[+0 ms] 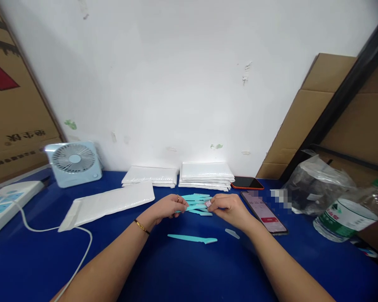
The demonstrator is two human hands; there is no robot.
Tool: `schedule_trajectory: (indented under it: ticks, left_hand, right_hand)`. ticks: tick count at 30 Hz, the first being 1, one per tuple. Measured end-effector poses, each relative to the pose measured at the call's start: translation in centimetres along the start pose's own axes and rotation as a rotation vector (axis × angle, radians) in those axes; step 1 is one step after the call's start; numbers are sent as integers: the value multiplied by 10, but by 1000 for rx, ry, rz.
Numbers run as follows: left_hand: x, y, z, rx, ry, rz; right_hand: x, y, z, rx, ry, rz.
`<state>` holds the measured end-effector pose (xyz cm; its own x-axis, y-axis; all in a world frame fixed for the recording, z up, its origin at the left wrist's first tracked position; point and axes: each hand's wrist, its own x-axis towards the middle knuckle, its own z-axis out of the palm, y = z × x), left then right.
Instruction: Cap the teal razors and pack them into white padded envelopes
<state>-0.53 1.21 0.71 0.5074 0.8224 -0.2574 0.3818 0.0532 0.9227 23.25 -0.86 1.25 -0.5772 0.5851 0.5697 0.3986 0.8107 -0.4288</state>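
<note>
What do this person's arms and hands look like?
The left hand has a thin gold-coloured ring, and a gold-coloured bracelet with a dark band circles that wrist. No bracelet shows on the right wrist. No sleeves cover the forearms.

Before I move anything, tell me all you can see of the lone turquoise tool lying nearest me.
The lone turquoise tool is slim, straight and plastic-looking, with a long handle and a short, blade-like head at its right end. Whether that head is sheathed is too small to tell. It lies flat on the blue table, roughly crosswise, apart from the turquoise cluster beyond it. A small translucent piece lies to its right, not touching. Neither the left hand nor the right hand touches it.
</note>
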Motion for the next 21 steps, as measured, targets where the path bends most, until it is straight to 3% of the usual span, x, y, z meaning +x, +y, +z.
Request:
schedule_trajectory:
  ticks: [2, 5, 7, 9, 12, 15, 18, 21]
  left_hand:
    - [2, -3, 1, 69, 33, 65]
    - [6, -7, 4, 305, 176, 151]
    - [5, -7, 8, 510, 303, 231]
    - [-1, -3, 13, 669, 351, 319]
    - [-13, 4, 22, 792, 151, 357]
    - [-20, 6, 31, 849, -35, 326]
    - [-20, 4, 36, 904, -30, 316]
    - [-18, 4, 37, 967, 20, 335]
  right_hand:
    - [-1, -1, -7, -16, -16, 80]
    - [-5, 0, -27, -69, -110, 304]
    - [-11, 3, -39, -99, -255, 443]
    - [-17, 7, -44, -111, -429, 529]
    - [-22, 12, -35, -75, -620, 651]
    - [-22, 14, -22, -3, -695, 749]
    - [-19, 15, -25, -7, -642, 721]
    - [-20, 12, -43, -95, -526, 637]
